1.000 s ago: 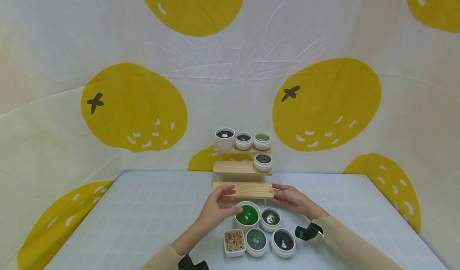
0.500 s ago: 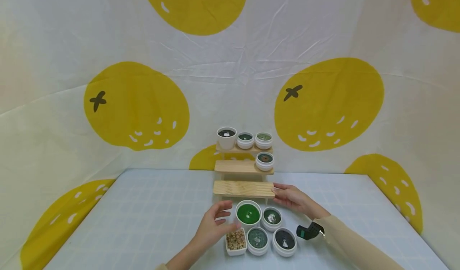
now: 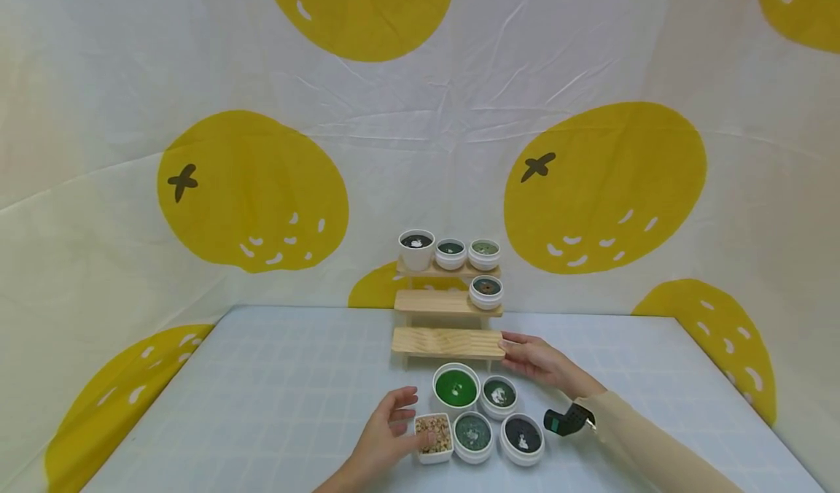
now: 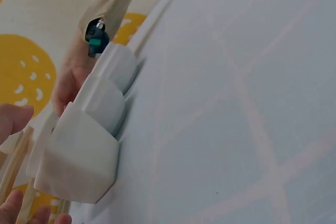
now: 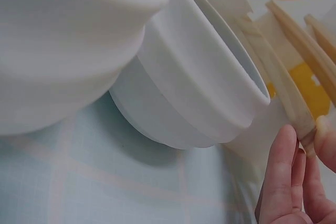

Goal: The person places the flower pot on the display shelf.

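Beneath the left hand (image 3: 380, 438) and right hand (image 3: 534, 362), a pale blue tablecloth (image 3: 262, 376) with faint pinkish crossing lines (image 4: 274, 167). Beyond both, a creased whitish backdrop (image 3: 420, 84). Ahead and left of the left hand, a large yellow fruit print (image 3: 256, 187) with a dark cross (image 3: 182, 182) and white flecks (image 3: 293, 218); ahead of the right hand, a matching print (image 3: 607, 179). Well left of the left hand, a lower yellow patch (image 3: 111, 405); well right of the right hand, a rounded yellow shape (image 3: 728, 358).
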`<state>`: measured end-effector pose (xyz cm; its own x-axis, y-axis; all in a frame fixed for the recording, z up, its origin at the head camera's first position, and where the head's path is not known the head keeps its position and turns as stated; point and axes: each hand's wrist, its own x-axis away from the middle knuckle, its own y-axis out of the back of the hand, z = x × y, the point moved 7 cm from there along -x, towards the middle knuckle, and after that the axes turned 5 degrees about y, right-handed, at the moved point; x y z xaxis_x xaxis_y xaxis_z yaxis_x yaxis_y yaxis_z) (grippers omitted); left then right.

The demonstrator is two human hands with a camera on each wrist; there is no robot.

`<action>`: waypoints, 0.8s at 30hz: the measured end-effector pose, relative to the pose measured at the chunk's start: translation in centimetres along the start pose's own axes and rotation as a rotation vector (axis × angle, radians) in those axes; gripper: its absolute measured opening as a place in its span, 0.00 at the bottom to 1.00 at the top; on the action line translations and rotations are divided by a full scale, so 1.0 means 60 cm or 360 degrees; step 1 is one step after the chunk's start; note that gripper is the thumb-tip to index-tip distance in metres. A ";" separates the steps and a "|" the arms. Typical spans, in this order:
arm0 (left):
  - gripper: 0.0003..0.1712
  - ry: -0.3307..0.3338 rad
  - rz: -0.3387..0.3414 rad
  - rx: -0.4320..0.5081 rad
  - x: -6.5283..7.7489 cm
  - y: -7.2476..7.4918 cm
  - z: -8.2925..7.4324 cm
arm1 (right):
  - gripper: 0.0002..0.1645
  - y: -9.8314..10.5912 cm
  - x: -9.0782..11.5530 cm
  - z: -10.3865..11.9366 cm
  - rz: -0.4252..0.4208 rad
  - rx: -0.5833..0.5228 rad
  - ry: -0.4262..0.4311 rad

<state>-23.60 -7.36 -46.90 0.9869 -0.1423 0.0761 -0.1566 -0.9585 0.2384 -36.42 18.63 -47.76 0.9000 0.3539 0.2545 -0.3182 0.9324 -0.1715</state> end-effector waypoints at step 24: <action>0.44 0.0005 0.0163 0.0083 0.012 -0.023 0.011 | 0.40 -0.002 0.001 0.000 0.0030 -0.0013 0.0011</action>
<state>-22.63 -6.34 -47.82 0.9656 -0.2398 0.1005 -0.2546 -0.9504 0.1788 -36.32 18.53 -47.74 0.8959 0.3708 0.2446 -0.3326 0.9250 -0.1839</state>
